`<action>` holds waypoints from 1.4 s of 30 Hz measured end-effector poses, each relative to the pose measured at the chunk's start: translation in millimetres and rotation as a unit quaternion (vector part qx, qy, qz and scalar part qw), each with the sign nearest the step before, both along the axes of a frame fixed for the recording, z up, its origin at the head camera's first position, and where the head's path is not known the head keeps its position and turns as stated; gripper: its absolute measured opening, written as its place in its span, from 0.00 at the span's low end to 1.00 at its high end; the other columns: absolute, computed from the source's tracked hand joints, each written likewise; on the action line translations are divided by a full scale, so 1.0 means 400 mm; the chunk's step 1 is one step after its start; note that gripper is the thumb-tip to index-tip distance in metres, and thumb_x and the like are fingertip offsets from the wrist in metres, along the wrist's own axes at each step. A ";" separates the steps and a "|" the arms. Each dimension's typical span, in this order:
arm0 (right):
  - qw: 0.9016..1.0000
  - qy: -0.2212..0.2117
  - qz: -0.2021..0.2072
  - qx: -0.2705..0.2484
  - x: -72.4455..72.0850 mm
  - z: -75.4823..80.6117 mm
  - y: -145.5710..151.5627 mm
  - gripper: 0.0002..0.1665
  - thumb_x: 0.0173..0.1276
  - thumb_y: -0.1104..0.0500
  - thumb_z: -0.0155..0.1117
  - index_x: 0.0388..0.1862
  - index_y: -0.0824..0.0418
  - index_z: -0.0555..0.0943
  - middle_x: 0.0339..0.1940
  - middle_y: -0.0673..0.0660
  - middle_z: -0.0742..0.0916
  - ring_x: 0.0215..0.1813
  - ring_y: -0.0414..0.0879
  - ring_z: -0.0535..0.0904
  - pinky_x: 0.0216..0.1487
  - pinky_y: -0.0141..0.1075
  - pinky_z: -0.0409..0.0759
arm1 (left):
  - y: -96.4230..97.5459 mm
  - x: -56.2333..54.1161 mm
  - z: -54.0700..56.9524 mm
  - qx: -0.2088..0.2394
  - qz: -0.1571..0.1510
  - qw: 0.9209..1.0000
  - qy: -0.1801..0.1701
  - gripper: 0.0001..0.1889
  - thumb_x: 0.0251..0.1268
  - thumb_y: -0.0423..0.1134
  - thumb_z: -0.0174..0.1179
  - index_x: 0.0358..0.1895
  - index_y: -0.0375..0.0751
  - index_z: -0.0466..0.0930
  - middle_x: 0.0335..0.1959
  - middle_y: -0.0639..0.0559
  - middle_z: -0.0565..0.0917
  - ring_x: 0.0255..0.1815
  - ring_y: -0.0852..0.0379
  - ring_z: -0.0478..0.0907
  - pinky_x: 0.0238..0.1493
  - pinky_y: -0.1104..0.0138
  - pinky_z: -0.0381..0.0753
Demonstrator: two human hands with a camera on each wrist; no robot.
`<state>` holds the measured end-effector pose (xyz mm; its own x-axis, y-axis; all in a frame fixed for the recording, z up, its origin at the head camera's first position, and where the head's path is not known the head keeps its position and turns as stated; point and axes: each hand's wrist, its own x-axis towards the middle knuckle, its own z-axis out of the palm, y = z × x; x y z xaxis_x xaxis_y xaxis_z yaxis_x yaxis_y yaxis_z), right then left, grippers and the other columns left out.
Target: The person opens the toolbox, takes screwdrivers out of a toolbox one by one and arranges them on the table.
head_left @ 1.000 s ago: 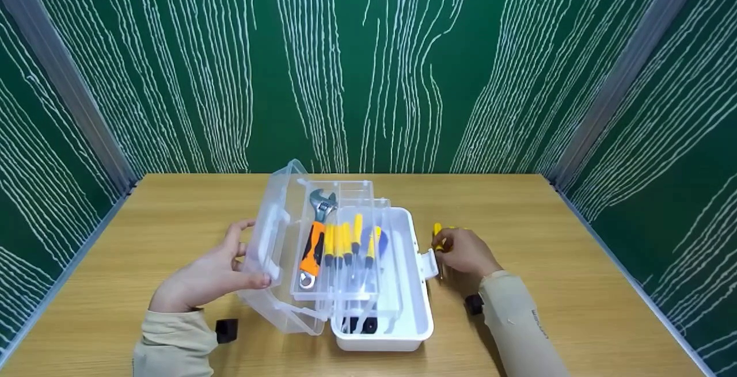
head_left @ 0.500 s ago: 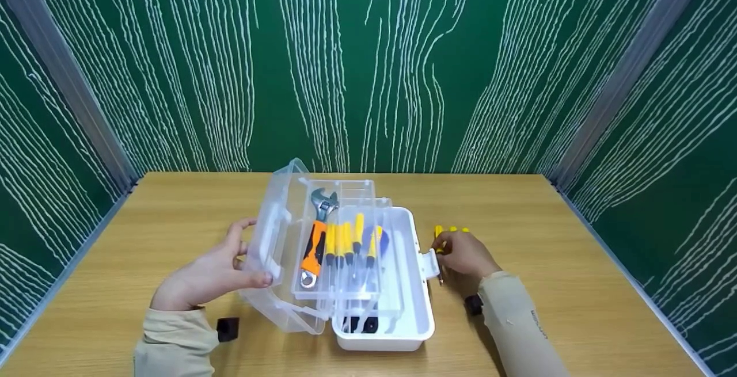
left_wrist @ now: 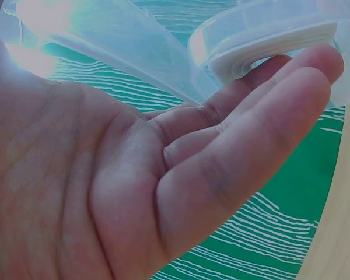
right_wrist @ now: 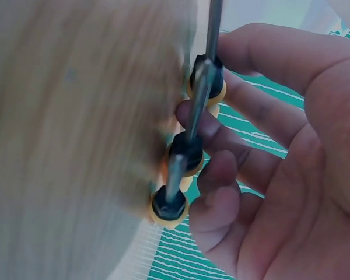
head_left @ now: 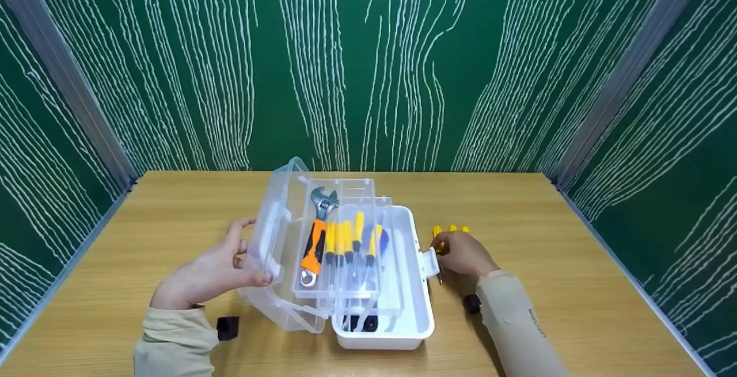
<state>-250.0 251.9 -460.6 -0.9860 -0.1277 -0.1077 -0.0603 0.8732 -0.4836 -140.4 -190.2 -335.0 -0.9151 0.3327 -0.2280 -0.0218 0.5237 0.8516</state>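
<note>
In the head view my left hand [head_left: 201, 276] holds the raised clear lid [head_left: 270, 227] of a toolbox, thumb in front and fingers behind. The left wrist view has the fingertips against the lid's white handle [left_wrist: 239, 61]. To the right of the white toolbox base [head_left: 425, 313], my right hand [head_left: 465, 255] pinches a yellow-handled screwdriver [right_wrist: 207, 76] lying on the table. Two more screwdrivers [right_wrist: 185, 153] lie beside it, partly hidden by the hand in the head view. An adjustable wrench [head_left: 314, 244] and several yellow-handled screwdrivers [head_left: 346, 239] show in the clear tray [head_left: 308, 294].
A white latch [head_left: 429, 263] sticks out from the base towards my right hand. Inside the base are a black object [head_left: 368, 324] and a blue one [head_left: 384, 239], mostly behind clear plastic. Green panels [head_left: 368, 77] with white lines stand around the wooden table [head_left: 576, 285].
My right hand has shifted only slightly at the screwdriver, and the ends of the two neighbouring yellow handles show more clearly. The left hand and lid stay in place.
</note>
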 end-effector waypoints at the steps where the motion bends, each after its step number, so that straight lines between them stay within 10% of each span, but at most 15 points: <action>1: 1.000 0.001 0.002 0.002 0.000 0.001 -0.001 0.10 0.57 0.59 0.69 0.40 0.53 0.84 0.31 0.52 0.84 0.33 0.47 0.75 0.36 0.38 0.76 | 0.000 0.000 0.000 0.000 -0.001 1.000 0.000 0.55 0.52 0.46 0.70 0.74 0.53 0.35 0.69 0.37 0.66 0.60 0.41 0.71 0.63 0.40 0.70; 16: 0.999 0.024 -0.015 0.024 0.023 0.062 -0.016 0.12 0.59 0.56 0.68 0.44 0.52 0.84 0.31 0.54 0.82 0.32 0.48 0.74 0.30 0.34 0.72 | -0.002 -0.003 0.004 -0.008 -0.003 1.000 -0.003 0.56 0.52 0.50 0.70 0.74 0.56 0.33 0.70 0.36 0.64 0.63 0.39 0.68 0.63 0.38 0.68; 27: 0.989 0.138 -0.003 -0.050 0.078 0.142 -0.064 0.09 0.63 0.55 0.66 0.42 0.52 0.83 0.37 0.54 0.84 0.21 0.46 0.69 0.21 0.35 0.70 | -0.002 -0.001 -0.005 0.004 0.001 1.000 -0.002 0.55 0.53 0.46 0.70 0.74 0.54 0.35 0.67 0.37 0.67 0.61 0.41 0.71 0.61 0.40 0.71; 42: 0.962 0.263 0.038 -0.059 0.134 0.183 -0.118 0.06 0.62 0.57 0.66 0.38 0.52 0.84 0.32 0.47 0.85 0.34 0.44 0.75 0.36 0.34 0.76 | -0.001 0.000 0.000 -0.002 0.003 1.000 -0.008 0.55 0.53 0.48 0.69 0.75 0.54 0.34 0.69 0.36 0.65 0.62 0.40 0.70 0.62 0.39 0.70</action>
